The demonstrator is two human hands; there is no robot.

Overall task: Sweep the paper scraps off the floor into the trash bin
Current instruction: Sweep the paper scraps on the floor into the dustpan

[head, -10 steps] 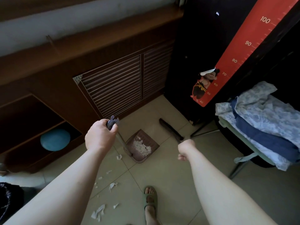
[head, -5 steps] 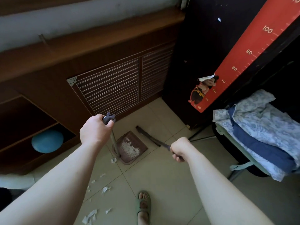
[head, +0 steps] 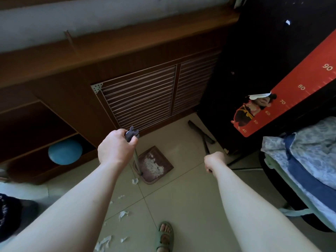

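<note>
I am logging the left hand (head: 116, 148) clenching the brown plastic dustpan (head: 156, 151) by its upright handle, presumably steadying it flat on the tiled floor (head: 181, 197), the right hand (head: 214, 160) gripping the dark broom (head: 201, 131), and white paper scraps (head: 123, 214) lying partly in the pan, partly loose nearby.

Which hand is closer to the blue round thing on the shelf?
Left. The left hand is just right of the blue round thing; the right hand is farther, beyond the dustpan.
</note>
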